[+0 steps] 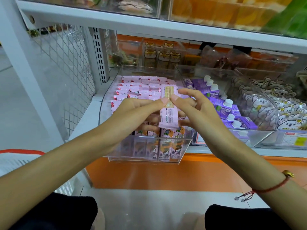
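Pink snack packet (pixel 168 112): pinched between left hand (pixel 136 112) and right hand (pixel 197 108) above clear acrylic bin (pixel 146 156); loose thumb pinch risks dropping it askew onto the stacked rows.

view: one head camera, wide angle, tipped forward and down.
facing: square onto the shelf (pixel 116 22), clear bin (pixel 184 145) dead centre.
nearness: close; left hand (pixel 132 110) and right hand (pixel 199 110), in from 7 and 5 o'clock, pinch a pink packet (pixel 168 118).

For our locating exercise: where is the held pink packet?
In the head view's centre, the pink packet is pinched between the left hand and right hand, above the clear bin, left of the purple cartons.
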A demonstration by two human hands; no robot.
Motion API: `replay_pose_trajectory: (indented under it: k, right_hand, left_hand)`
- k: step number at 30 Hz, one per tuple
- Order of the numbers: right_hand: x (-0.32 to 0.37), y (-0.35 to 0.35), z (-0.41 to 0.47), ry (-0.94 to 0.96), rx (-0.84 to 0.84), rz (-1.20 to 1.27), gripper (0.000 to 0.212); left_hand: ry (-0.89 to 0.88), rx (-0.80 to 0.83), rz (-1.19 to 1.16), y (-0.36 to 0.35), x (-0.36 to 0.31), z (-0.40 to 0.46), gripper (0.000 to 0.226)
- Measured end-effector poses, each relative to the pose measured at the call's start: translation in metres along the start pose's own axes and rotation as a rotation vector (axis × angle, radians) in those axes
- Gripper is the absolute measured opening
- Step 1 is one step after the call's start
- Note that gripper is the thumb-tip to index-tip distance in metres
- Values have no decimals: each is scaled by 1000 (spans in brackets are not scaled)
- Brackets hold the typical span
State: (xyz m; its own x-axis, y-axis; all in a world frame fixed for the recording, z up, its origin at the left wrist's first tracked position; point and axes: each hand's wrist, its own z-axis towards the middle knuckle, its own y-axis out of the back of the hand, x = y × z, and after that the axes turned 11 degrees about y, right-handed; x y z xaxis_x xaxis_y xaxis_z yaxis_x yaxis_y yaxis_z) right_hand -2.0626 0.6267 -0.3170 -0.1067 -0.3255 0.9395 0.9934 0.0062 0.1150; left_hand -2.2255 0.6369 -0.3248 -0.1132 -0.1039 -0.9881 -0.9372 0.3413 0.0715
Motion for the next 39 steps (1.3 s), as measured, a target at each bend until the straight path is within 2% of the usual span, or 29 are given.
replay_pose_trajectory:
  k: [3, 6, 9, 15, 17, 19, 22, 25, 27, 29, 31, 33, 35, 39]
  right_hand:
    - [1, 3, -2, 92, 44, -42, 40]
    - [4, 3, -5, 245, 121, -106, 38]
    - [4, 3, -7, 319, 137, -137, 34]
    - [4, 4, -8, 315, 133, -178, 35]
    - [7, 3, -8, 296, 91, -179, 43]
    - [9, 1, -7, 260, 38, -183, 56]
    - [10, -3, -9, 198, 11, -174, 56]
    - [10, -4, -10, 183, -8, -168, 39]
    - [9, 2, -6, 186, -29, -114, 29]
    - [12, 10, -2, 155, -37, 2, 27]
    - [13, 15, 0, 109, -38, 104, 33]
    - [10, 16, 2, 80, -50, 160, 44]
    - [8, 16, 3, 81, -49, 194, 50]
    - [10, 18, 2, 171, 49, 134, 45]
  left_hand:
    - [-161, -46, 55, 0, 1, 1, 18]
    - [-349, -101, 198, -1, 2, 1, 34]
    - [-422, -75, 207, 0, 4, 3, 39]
    - [-392, -38, 163, -1, 5, 4, 36]
    - [-396, -90, 150, -1, 3, 3, 34]
    - [-436, -211, 162, 0, 1, 1, 35]
    - [-553, -360, 347, 0, 0, -4, 32]
    - [-629, -342, 546, -2, 2, -6, 36]
    - [-595, -310, 588, 1, 2, -4, 41]
    - [-419, -250, 527, 5, 0, -2, 52]
    - [-264, -139, 413, 7, 1, 0, 52]
    - [-278, -97, 365, 5, 0, 1, 40]
    - [-336, -150, 280, 3, -2, 0, 32]
    - [-403, -242, 204, 5, 0, 2, 31]
